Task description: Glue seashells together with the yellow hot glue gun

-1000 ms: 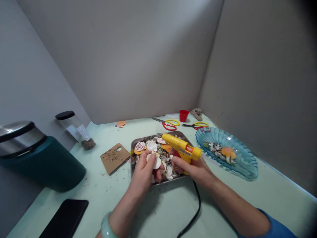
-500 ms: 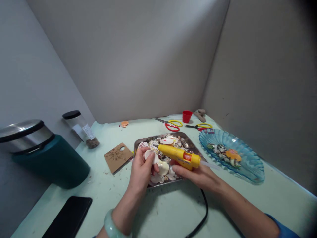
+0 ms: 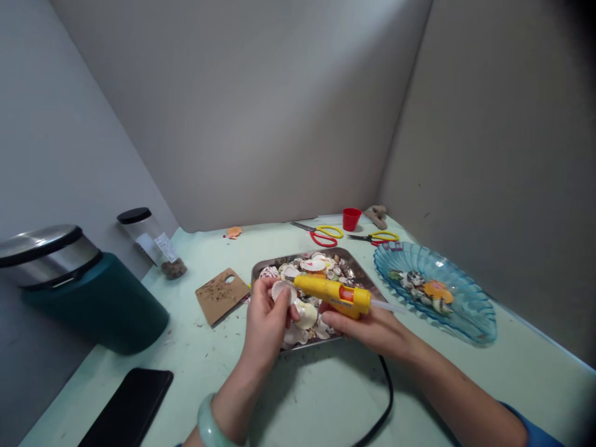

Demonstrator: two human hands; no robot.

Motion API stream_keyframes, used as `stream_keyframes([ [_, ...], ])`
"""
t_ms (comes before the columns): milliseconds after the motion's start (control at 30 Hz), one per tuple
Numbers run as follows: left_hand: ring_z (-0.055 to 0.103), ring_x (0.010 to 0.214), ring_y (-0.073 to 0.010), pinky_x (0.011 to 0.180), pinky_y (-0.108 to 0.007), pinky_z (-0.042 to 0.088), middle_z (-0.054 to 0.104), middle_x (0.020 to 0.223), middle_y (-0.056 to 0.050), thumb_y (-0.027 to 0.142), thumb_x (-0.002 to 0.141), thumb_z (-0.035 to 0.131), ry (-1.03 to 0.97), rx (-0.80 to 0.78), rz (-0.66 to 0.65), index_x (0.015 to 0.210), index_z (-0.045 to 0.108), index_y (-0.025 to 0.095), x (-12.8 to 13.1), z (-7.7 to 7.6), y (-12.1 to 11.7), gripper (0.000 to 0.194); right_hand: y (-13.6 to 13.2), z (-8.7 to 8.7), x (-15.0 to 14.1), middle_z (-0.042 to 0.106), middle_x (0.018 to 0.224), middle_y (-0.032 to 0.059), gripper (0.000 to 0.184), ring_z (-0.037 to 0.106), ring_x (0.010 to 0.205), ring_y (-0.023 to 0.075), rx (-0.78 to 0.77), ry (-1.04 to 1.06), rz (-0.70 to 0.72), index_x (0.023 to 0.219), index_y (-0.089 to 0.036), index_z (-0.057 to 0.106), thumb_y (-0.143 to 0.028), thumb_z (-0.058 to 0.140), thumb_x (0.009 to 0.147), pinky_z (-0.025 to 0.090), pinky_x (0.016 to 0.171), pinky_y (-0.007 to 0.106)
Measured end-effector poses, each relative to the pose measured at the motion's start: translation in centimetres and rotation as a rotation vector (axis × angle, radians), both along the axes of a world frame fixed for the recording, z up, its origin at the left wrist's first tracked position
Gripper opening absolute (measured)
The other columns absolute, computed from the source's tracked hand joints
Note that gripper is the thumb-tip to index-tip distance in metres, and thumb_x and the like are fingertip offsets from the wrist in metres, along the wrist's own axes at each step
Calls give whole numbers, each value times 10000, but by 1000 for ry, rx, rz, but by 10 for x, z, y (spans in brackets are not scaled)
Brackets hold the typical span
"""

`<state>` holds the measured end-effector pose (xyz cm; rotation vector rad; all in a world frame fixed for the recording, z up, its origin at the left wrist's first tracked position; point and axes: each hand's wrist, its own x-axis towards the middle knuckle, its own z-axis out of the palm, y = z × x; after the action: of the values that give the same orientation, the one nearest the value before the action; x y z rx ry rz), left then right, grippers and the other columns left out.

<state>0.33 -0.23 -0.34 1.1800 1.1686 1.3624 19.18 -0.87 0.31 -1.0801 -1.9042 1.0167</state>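
Note:
Pinched between the fingers of my left hand [image 3: 267, 316] is a white seashell [image 3: 282, 292]. My right hand [image 3: 367, 326] is wrapped round a yellow hot glue gun [image 3: 328, 292], its nozzle pointing left at the upper part of that shell. Whether the tip touches the shell, I cannot tell. A clear glue stick [image 3: 387, 305] pokes out of the gun's back end. Below both hands lies a metal tray [image 3: 358, 267] full of shells, among them a pale yellowish one [image 3: 306, 315] close to my left fingertips.
Right of the tray stands a blue scalloped dish [image 3: 470, 304] holding shells. Scissors [image 3: 321, 233], pliers-like snips [image 3: 372, 237] and a red cup [image 3: 351, 218] sit behind. At left are a brown board [image 3: 221, 298], a jar [image 3: 151, 239], a teal tumbler [image 3: 100, 304] and a black phone [image 3: 128, 410]. A black cord [image 3: 387, 397] trails frontward.
The glue gun has shifted slightly left and down, bringing its nozzle nearer the shell. My left hand and the shell have hardly moved.

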Motion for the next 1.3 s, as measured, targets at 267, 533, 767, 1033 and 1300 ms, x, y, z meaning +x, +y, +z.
stream_keyframes([
  [267, 462, 405, -93, 436, -173, 367, 581, 478, 77, 368, 856, 612, 1, 11, -1, 919, 450, 214, -1, -3, 1, 232, 1, -2, 0, 673, 738, 7, 196, 592, 676, 191, 20, -22, -6, 902, -236, 735, -379, 604, 876, 473, 595, 278],
  [533, 461, 399, -92, 423, -169, 369, 590, 467, 71, 359, 838, 623, -37, 4, -18, 904, 459, 209, -2, -4, 3, 232, 2, 0, 0, 595, 673, -2, 233, 539, 624, 159, 21, -70, 19, 878, -197, 692, -389, 560, 894, 442, 540, 255],
  [767, 466, 405, -97, 437, -175, 376, 591, 467, 66, 371, 825, 634, -58, 0, 9, 932, 457, 206, -1, -4, 1, 264, 3, -3, 0, 602, 693, 6, 247, 553, 638, 162, -16, -49, 22, 873, -198, 683, -409, 556, 899, 446, 553, 259],
  [1033, 478, 398, -99, 435, -182, 384, 598, 473, 63, 342, 787, 664, -158, 21, 54, 958, 442, 202, -1, 1, 1, 313, 2, 0, 0, 599, 700, 14, 264, 537, 638, 165, -30, -38, 17, 848, -183, 670, -419, 560, 890, 441, 548, 267],
  [1300, 500, 417, -105, 453, -189, 408, 607, 482, 62, 331, 759, 683, -233, 33, 80, 963, 433, 200, -2, 3, 3, 348, 2, -1, 1, 623, 718, 19, 266, 563, 681, 180, -1, -62, 24, 852, -193, 679, -423, 554, 899, 468, 592, 280],
])
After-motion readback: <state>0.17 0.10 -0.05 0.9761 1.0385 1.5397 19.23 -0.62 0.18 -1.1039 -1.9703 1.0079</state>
